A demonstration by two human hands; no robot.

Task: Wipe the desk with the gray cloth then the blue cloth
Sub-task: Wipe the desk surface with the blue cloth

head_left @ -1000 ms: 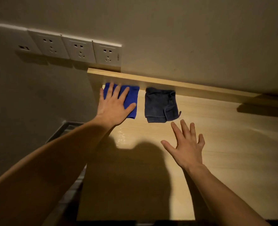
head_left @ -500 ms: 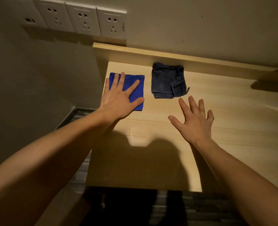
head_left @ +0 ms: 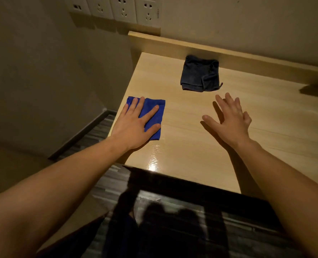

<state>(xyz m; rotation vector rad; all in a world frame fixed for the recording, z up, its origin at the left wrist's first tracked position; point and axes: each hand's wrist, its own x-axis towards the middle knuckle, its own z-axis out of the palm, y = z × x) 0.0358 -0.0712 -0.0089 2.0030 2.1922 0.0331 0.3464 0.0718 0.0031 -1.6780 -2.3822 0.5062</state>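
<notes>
Nearest the camera, both bare forearms reach out over the front edge of the desk (head_left: pixel 191 155), which shows a glossy streak of reflected light just short of the left wrist — whether that is damp from wiping or only glare cannot be told.

The left hand (head_left: pixel 134 125) lies flat with fingers spread, palm pressing down on the blue cloth (head_left: pixel 155 112); nothing is pinched, the cloth is simply pinned under the palm and fingers, its far and right edges showing beyond the fingertips. It sits close to the left edge of the desk, with the thumb resting along its near right corner.

To the right of that grip, well apart from it, the right hand (head_left: pixel 230 120) is open with fingers loosely spread and holds nothing; it appears to hover just above or rest lightly on the wood, which of the two is unclear.

Beyond the right hand's fingertips, and farther off than the blue cloth, the gray cloth (head_left: pixel 200 73) lies folded and untouched against the raised back ledge.

Judging from this layout, the gray pass looks finished — that cloth is set aside — and the blue pass is in hand. What seems left is covering the rest of the surface to the right and toward the back.
</notes>
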